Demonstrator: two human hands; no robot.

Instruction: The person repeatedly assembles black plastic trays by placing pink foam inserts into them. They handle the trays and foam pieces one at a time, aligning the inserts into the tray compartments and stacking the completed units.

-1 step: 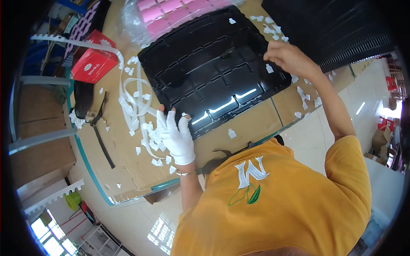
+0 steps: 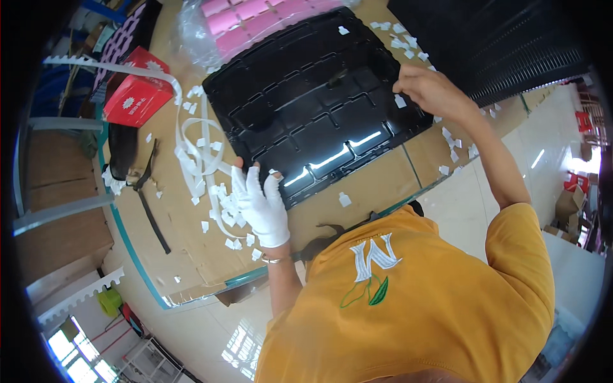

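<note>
A black moulded plastic tray [image 2: 306,108] with raised ribs and a glossy surface lies tilted across the cardboard-covered table. My left hand [image 2: 263,207], in a white glove with bare fingertips, rests at the tray's lower left corner with fingers spread; a small white tab [image 2: 273,172] shows by its thumb. At the tray's right edge, my bare right hand [image 2: 429,90] has its fingers curled together, and whatever they pinch is hidden. Just below those fingers a white tab [image 2: 400,101] sits on the tray. Another white tab [image 2: 343,30] is near the far edge.
Loose white tabs [image 2: 227,207] and a curled white strip [image 2: 185,153] lie left of the tray. Beyond are a red box [image 2: 137,89] and pink pieces in clear plastic [image 2: 255,25]. A black ribbed sheet [image 2: 491,51] stands at far right. A black strap [image 2: 153,214] lies leftward.
</note>
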